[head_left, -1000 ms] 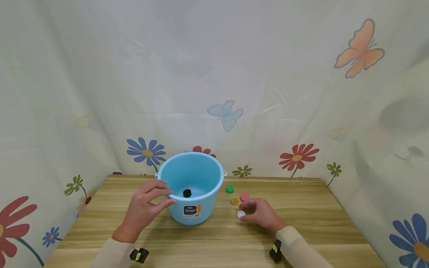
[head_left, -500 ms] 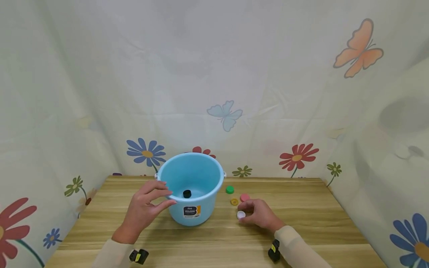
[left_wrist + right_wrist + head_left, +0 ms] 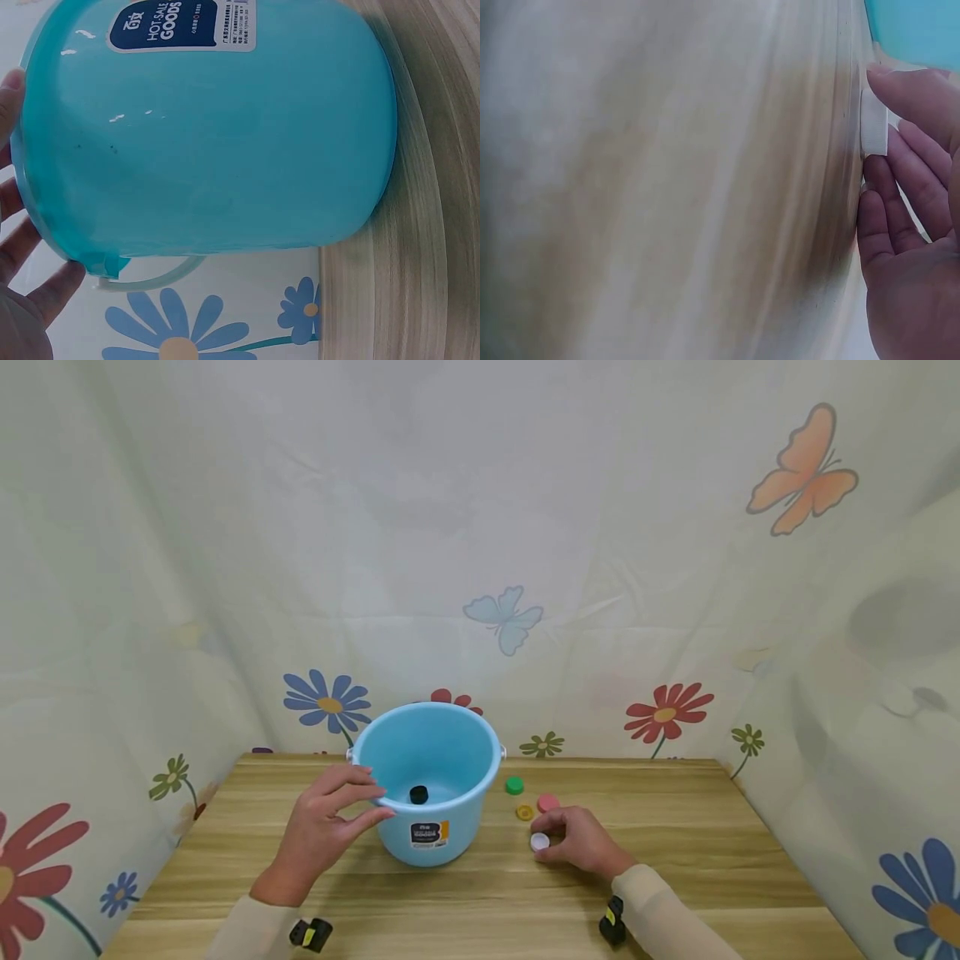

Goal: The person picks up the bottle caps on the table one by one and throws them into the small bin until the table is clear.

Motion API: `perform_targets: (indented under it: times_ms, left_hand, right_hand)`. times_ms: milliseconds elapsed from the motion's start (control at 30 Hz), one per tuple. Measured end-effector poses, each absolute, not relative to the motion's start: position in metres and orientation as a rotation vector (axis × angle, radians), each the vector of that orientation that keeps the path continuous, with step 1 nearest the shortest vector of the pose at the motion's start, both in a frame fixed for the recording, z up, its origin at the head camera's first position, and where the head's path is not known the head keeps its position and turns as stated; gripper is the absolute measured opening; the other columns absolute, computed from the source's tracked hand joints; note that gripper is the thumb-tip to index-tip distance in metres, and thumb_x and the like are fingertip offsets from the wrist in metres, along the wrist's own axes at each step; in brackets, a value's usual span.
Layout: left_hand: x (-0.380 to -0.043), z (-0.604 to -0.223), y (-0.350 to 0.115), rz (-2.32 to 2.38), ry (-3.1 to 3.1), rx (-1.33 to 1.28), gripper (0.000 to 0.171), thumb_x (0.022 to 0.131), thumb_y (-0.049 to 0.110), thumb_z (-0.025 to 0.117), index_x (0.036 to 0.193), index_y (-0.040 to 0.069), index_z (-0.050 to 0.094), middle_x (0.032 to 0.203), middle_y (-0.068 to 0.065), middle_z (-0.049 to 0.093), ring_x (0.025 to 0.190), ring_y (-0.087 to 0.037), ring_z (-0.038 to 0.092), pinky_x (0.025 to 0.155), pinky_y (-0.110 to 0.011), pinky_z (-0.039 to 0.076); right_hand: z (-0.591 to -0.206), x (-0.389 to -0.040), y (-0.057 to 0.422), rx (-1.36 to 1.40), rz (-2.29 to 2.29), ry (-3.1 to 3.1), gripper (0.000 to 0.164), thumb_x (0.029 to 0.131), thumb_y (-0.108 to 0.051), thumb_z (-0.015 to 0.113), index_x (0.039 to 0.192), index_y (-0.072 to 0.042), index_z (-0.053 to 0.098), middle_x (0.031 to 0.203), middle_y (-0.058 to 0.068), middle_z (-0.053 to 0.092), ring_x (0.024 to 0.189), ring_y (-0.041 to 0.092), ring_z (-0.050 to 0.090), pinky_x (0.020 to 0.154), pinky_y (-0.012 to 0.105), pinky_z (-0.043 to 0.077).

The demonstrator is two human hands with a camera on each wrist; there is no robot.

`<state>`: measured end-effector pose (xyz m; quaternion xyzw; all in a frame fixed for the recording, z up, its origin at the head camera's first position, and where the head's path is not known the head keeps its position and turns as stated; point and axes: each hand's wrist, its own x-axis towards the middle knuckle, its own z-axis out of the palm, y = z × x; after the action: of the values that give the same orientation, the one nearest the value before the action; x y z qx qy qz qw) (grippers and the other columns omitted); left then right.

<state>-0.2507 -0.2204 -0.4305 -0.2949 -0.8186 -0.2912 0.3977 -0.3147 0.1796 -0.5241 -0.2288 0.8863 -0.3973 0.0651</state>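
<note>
A light blue bucket point(image 3: 442, 831) stands upright on the wooden table, a black bottle cap point(image 3: 418, 794) lying on its bottom. My left hand point(image 3: 322, 818) holds the bucket's near left rim, thumb low at the front and fingertips along the edge. Right of the bucket, my right hand point(image 3: 588, 843) has thumb and forefinger on either side of a white bottle cap point(image 3: 540, 842), hollow side up. In the right wrist view, that white cap point(image 3: 874, 124) is down at the tabletop, its ribbed side showing, with the other fingertips resting close to the wood.
Behind the white cap lie a yellow cap point(image 3: 524, 812), a pink cap point(image 3: 548, 802) and a green cap point(image 3: 514, 785). A white curtain point(image 3: 600, 527) printed with flowers and butterflies surrounds the wooden table point(image 3: 465, 910) at the back and sides.
My right hand has shifted very slightly, and its thumb and forefinger now sit around the white cap. The left hand and the bucket stay where they were.
</note>
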Motion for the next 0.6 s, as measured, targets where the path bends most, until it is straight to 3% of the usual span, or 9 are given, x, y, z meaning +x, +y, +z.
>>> perform_targets:
  times_ms: [333, 600]
  left_hand:
    - [-0.2497, -0.4293, -0.2204, -0.740, -2.110, -0.727, 0.034, 0.060, 0.029, 0.087, 0.091, 0.022, 0.074, 0.099, 0.005, 0.065, 0.105, -0.014, 0.057, 0.102, -0.006, 0.034]
    - [-0.2506, -0.4293, -0.2207, -0.729, -2.052, -0.758, 0.037, 0.057, 0.024, 0.089, 0.091, 0.022, 0.074, 0.097, 0.003, 0.066, 0.103, -0.013, 0.058, 0.102, -0.007, 0.035]
  right_hand:
    - [-0.5179, -0.3109, 0.1777, -0.676, -1.206, 2.665, 0.035, 0.073, -0.019, 0.082, 0.104, -0.012, 0.069, 0.101, -0.002, 0.069, 0.097, 0.018, 0.061, 0.088, 0.040, 0.053]
    - [-0.5212, -0.3134, 0.1795, -0.665, -1.195, 2.677, 0.032, 0.073, -0.020, 0.082, 0.102, -0.014, 0.069, 0.098, -0.004, 0.069, 0.093, 0.016, 0.061, 0.083, 0.034, 0.054]
